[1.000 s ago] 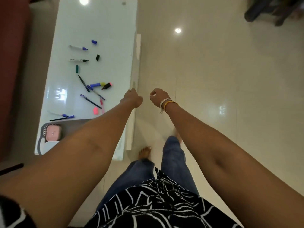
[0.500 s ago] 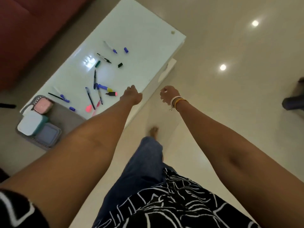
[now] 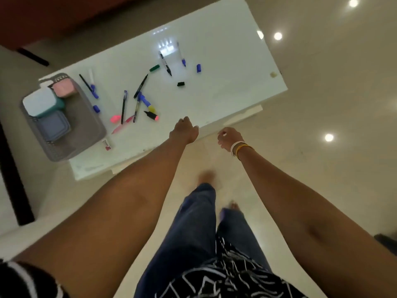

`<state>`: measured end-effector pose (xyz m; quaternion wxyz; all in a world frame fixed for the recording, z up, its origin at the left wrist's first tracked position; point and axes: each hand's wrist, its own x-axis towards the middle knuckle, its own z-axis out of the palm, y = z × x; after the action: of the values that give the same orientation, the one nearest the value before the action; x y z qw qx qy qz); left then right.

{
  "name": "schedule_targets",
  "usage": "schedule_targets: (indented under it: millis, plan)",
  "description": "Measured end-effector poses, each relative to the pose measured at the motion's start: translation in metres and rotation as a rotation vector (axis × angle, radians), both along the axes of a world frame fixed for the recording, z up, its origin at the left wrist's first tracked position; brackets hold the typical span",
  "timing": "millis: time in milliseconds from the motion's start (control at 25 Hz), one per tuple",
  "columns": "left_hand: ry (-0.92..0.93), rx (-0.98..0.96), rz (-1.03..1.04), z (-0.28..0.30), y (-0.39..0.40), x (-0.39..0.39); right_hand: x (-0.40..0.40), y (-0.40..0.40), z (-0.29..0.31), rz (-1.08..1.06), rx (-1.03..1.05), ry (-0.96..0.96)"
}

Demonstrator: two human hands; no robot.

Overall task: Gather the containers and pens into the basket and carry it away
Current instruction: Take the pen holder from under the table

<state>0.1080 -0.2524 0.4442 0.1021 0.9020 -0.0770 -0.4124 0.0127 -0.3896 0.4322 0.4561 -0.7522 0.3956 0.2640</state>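
Observation:
A grey basket (image 3: 86, 134) stands on the left end of the white glass table (image 3: 225, 67). Inside it lie a pink container (image 3: 63, 88), a white-lidded teal container (image 3: 39, 101) and a blue-grey container (image 3: 53, 125). Several pens, markers and loose caps are scattered over the table, among them a black pen (image 3: 123, 106), a pink highlighter (image 3: 115, 118) and a black marker (image 3: 165, 63). My left hand (image 3: 184, 131) hangs over the table's near edge with fingers curled, holding nothing. My right hand (image 3: 228, 138), with bangles on the wrist, hovers over the floor, loosely curled and empty.
A dark red sofa (image 3: 64, 16) runs along the far side of the table. A black strip (image 3: 15, 175) lies on the glossy beige floor at the left. My legs in blue jeans (image 3: 193, 229) are below the hands.
The view has swung round the table, so the basket and pens now lie to the left and ahead. Both hands have kept their curled pose and hold nothing.

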Motion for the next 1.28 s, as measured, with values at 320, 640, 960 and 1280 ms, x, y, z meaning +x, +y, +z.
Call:
schedule_targets:
  millis: [320, 640, 960, 1280]
  plan:
    - [-0.239, -0.022, 0.114, -0.075, -0.027, -0.047, -0.023, -0.03, -0.095, 0.272, -0.024, -0.003]
    - [-0.68, -0.089, -0.11, -0.235, -0.072, -0.046, -0.005, -0.076, -0.273, 0.261, -0.202, -0.095]
    - [-1.311, -0.129, -0.193, -0.31, -0.093, -0.011, 0.055, -0.129, -0.387, 0.201, -0.341, -0.266]
    - [-1.658, -0.145, -0.202, -0.327, -0.096, 0.001, 0.068, -0.153, -0.439, 0.099, -0.384, -0.296]
